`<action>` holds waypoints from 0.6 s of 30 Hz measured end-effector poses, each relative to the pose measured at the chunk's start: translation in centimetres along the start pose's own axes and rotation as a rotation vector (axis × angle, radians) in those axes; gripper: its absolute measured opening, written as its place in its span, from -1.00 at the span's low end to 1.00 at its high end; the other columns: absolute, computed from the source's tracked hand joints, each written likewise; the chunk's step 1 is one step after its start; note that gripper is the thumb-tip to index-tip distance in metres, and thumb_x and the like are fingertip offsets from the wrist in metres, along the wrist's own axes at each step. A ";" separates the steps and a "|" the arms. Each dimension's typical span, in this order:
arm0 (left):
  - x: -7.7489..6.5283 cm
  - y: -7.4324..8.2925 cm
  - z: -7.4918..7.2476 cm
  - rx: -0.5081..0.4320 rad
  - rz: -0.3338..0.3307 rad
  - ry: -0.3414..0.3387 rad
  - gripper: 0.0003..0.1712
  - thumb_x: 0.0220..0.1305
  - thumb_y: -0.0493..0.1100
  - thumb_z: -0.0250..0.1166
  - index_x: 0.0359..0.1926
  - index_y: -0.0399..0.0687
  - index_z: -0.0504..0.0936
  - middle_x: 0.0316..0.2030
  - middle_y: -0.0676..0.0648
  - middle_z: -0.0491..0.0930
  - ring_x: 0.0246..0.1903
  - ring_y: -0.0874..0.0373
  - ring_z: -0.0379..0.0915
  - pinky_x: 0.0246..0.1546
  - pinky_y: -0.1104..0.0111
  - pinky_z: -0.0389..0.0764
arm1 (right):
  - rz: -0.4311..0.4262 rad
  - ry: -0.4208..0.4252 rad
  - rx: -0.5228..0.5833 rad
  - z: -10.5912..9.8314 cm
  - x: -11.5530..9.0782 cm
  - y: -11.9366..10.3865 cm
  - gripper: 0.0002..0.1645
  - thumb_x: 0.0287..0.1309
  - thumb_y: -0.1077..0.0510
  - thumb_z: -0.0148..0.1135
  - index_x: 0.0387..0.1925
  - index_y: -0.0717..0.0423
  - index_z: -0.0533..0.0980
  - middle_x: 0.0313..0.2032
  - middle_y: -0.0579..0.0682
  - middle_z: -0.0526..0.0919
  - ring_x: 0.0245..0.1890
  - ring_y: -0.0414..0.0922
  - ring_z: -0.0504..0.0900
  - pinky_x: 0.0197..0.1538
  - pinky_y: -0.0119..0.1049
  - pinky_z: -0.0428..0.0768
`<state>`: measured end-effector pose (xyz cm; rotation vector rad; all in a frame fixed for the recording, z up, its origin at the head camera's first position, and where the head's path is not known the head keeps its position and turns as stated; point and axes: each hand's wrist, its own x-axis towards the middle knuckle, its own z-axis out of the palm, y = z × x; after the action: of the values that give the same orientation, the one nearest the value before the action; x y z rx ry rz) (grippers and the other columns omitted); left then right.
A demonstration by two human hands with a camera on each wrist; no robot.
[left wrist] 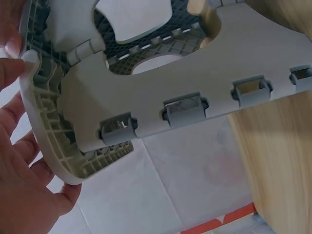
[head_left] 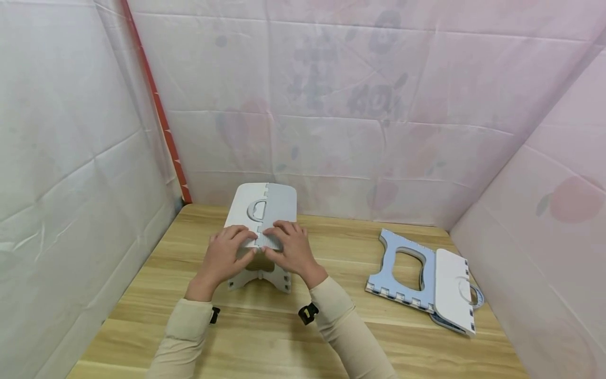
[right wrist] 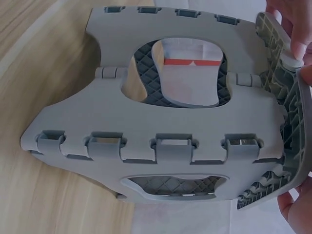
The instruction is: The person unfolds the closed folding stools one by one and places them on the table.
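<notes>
A white and pale grey folding stool stands unfolded on the table, its top split by a hinged centre seam with an oval carry handle. My left hand grips the near edge of the top on the left half, fingers bent over the surface and thumb at the front rim. On the right half my right hand holds the same edge, both thumbs close to the seam. In the right wrist view the stool's legs are spread, and the ribbed underside of the top shows beside the fingers.
On the right of the wooden table lies a second folding stool, blue and white, folded partly flat with its handle sticking out. Sheeted walls close in the back and both sides. A red strip runs down the back left corner.
</notes>
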<state>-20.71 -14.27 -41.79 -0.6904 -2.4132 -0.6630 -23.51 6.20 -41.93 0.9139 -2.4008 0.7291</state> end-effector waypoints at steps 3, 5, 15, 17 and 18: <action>0.0 0.0 0.2 0.021 -0.004 -0.012 -0.75 0.15 0.02 0.26 -0.15 0.11 0.58 -0.07 -0.04 0.47 -0.04 -0.03 0.38 -0.21 -0.07 0.31 | -0.007 -0.006 -0.023 0.0 0.0 0.0 -0.59 0.05 -0.15 0.16 -0.09 -0.07 0.56 0.01 0.06 0.47 -0.03 0.04 0.40 -0.18 -0.01 0.28; -0.1 -0.1 0.2 0.021 -0.008 -0.007 -0.75 0.15 0.02 0.25 -0.16 0.11 0.59 -0.07 -0.04 0.47 -0.04 -0.03 0.38 -0.21 -0.07 0.30 | -0.013 -0.001 -0.022 0.1 0.1 -0.1 -0.59 0.05 -0.15 0.16 -0.10 -0.07 0.57 0.01 0.05 0.47 -0.03 0.04 0.40 -0.20 -0.02 0.28; -0.1 -0.1 -0.4 0.036 -0.017 -0.049 -0.75 0.14 0.01 0.26 -0.15 0.09 0.60 -0.06 -0.04 0.48 -0.03 -0.05 0.37 -0.17 -0.08 0.31 | -0.007 -0.067 -0.052 -0.3 0.4 -0.5 -0.58 0.06 -0.14 0.18 -0.08 -0.06 0.57 0.02 0.07 0.48 -0.02 0.05 0.40 -0.14 -0.02 0.31; 0.3 0.1 -0.6 0.029 -0.013 -0.069 -0.74 0.13 -0.01 0.26 -0.15 0.07 0.60 -0.08 -0.04 0.48 -0.05 -0.06 0.38 -0.18 -0.07 0.34 | -0.009 -0.093 -0.059 -0.9 0.6 -0.6 -0.59 0.06 -0.13 0.20 -0.08 -0.05 0.57 0.02 0.08 0.48 -0.01 0.07 0.40 -0.09 0.01 0.32; 0.4 0.3 -0.8 0.027 -0.012 -0.076 -0.73 0.12 -0.02 0.26 -0.15 0.06 0.60 -0.08 -0.04 0.48 -0.06 -0.06 0.39 -0.19 -0.07 0.35 | -0.014 -0.105 -0.060 -1.1 0.7 -0.7 -0.59 0.06 -0.12 0.21 -0.08 -0.04 0.57 0.02 0.08 0.49 0.00 0.08 0.41 -0.07 0.03 0.33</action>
<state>-20.54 -14.39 -40.89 -0.7029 -2.4932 -0.6184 -23.28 6.14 -40.47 0.9656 -2.4909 0.6146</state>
